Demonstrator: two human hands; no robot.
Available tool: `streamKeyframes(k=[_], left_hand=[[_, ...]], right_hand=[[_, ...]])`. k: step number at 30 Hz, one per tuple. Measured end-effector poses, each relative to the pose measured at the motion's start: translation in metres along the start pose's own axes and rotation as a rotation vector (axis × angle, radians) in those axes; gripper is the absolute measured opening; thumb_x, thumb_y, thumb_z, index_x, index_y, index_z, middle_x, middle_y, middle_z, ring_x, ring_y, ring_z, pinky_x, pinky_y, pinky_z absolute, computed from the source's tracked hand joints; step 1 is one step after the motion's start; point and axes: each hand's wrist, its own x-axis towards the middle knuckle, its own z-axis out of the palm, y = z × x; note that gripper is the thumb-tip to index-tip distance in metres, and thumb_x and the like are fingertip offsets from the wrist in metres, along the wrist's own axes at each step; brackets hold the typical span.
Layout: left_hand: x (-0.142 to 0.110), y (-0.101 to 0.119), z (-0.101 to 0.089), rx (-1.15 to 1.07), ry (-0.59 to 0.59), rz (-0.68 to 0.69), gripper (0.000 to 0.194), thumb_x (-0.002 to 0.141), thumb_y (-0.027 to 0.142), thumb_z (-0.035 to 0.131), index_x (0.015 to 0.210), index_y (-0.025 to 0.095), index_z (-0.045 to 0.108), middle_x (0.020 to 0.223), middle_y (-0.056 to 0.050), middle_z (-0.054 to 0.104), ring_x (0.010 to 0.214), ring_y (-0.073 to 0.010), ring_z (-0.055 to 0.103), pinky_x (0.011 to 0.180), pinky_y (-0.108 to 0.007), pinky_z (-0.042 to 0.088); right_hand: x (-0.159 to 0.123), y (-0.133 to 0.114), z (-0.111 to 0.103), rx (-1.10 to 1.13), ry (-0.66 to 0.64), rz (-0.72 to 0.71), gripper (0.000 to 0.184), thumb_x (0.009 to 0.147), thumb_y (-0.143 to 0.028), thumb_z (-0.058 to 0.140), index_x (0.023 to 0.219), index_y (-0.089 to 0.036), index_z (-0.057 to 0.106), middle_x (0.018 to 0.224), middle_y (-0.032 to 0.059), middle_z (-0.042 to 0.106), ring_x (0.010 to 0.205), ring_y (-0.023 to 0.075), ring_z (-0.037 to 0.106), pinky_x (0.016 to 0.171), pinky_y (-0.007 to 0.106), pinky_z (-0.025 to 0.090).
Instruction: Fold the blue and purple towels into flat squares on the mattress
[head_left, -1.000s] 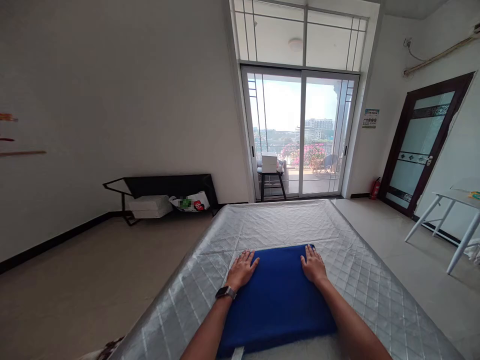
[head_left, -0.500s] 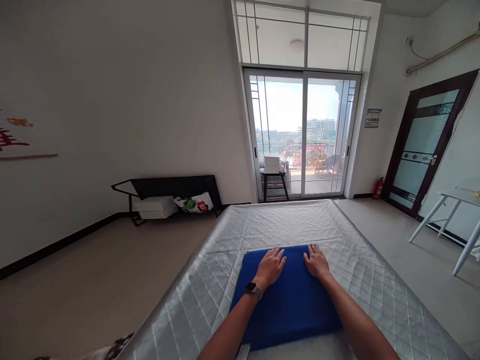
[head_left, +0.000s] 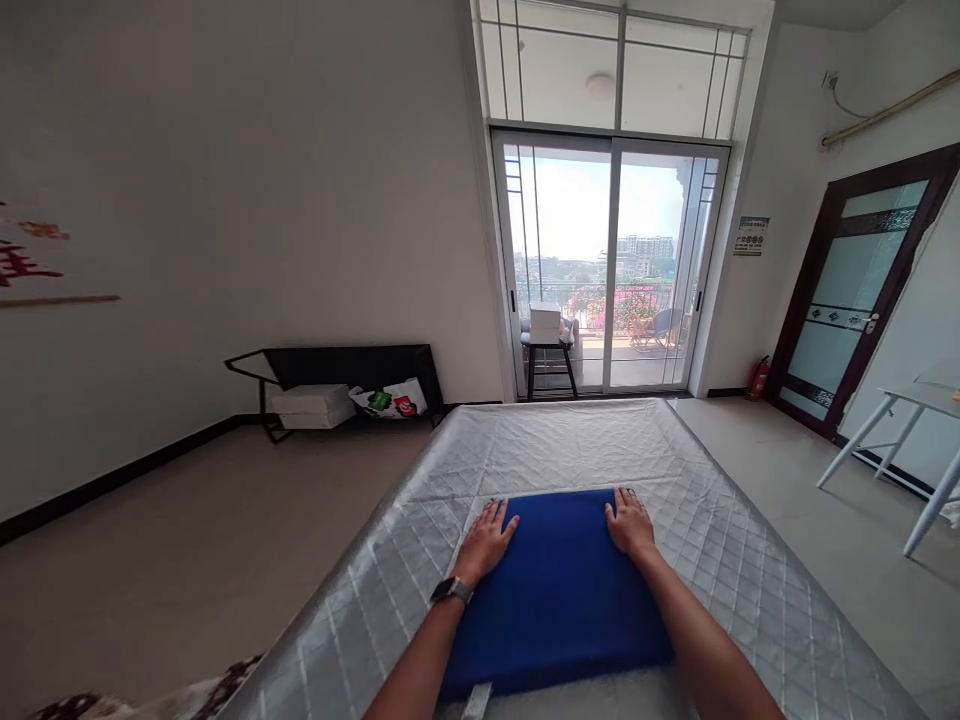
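Observation:
A folded blue cloth (head_left: pixel 559 590) lies flat on a silver quilted mattress (head_left: pixel 570 445). My left hand (head_left: pixel 487 540) rests palm down on the cloth's far left corner, fingers spread, with a dark watch on the wrist. My right hand (head_left: pixel 628 522) presses flat on the far right corner. Neither hand grips anything. Both forearms reach in from the bottom of the view.
Glass sliding doors (head_left: pixel 607 270) stand beyond the mattress, a black stool (head_left: pixel 547 355) with a white box before them. A black rack (head_left: pixel 345 385) with boxes sits by the left wall. At right are a white table (head_left: pixel 911 425), a dark-framed door (head_left: pixel 851 290) and a fire extinguisher (head_left: pixel 758 377).
My left hand slid from the cloth's left corner toward its middle, then back out to the left corner. My right hand stayed on the right corner.

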Motion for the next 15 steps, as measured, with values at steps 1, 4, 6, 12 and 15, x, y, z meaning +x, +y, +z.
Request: streamKeyframes(k=[1, 4, 6, 12, 15], left_hand=[[-0.002, -0.014, 0.000, -0.020, -0.013, 0.010, 0.067, 0.099, 0.050, 0.021, 0.151, 0.009, 0.034, 0.158, -0.015, 0.035, 0.147, -0.0246, 0.028, 0.119, -0.043, 0.026], [-0.005, -0.038, -0.002, -0.048, -0.060, 0.036, 0.070, 0.098, 0.051, 0.019, 0.152, 0.008, 0.029, 0.159, -0.014, 0.032, 0.148, -0.0219, 0.028, 0.119, -0.038, 0.024], [-0.003, -0.041, -0.008, -0.025, -0.081, 0.028, 0.070, 0.098, 0.053, 0.019, 0.151, 0.009, 0.033, 0.157, -0.014, 0.036, 0.146, -0.0231, 0.031, 0.118, -0.039, 0.027], [0.020, 0.009, -0.019, 0.021, 0.012, 0.124, 0.061, 0.100, 0.052, 0.025, 0.143, 0.015, 0.047, 0.150, -0.015, 0.048, 0.143, -0.0280, 0.037, 0.117, -0.044, 0.029], [0.030, 0.063, -0.005, -0.014, 0.058, 0.317, 0.051, 0.098, 0.052, 0.043, 0.139, 0.022, 0.051, 0.149, -0.013, 0.049, 0.136, -0.0294, 0.045, 0.113, -0.051, 0.035]], right_hand=[[0.000, 0.000, 0.000, 0.001, 0.001, 0.002, 0.062, 0.098, -0.041, 0.028, 0.152, -0.013, 0.036, 0.157, 0.0108, 0.038, 0.148, 0.0213, 0.025, 0.118, 0.036, 0.018], [0.001, 0.000, 0.001, 0.011, 0.006, 0.005, 0.061, 0.098, -0.041, 0.029, 0.152, -0.014, 0.037, 0.157, 0.0102, 0.038, 0.148, 0.0215, 0.026, 0.118, 0.036, 0.018], [0.001, 0.000, 0.001, 0.019, 0.008, 0.003, 0.061, 0.098, -0.041, 0.029, 0.152, -0.014, 0.037, 0.157, 0.0097, 0.038, 0.148, 0.0217, 0.027, 0.118, 0.036, 0.018], [0.002, -0.001, 0.002, 0.031, 0.005, 0.002, 0.061, 0.098, -0.041, 0.028, 0.152, -0.015, 0.036, 0.158, 0.0090, 0.036, 0.148, 0.0208, 0.025, 0.119, 0.036, 0.017], [0.002, 0.000, 0.002, 0.034, -0.001, 0.008, 0.061, 0.098, -0.041, 0.029, 0.152, -0.015, 0.035, 0.158, 0.0096, 0.036, 0.148, 0.0206, 0.025, 0.119, 0.036, 0.016]])
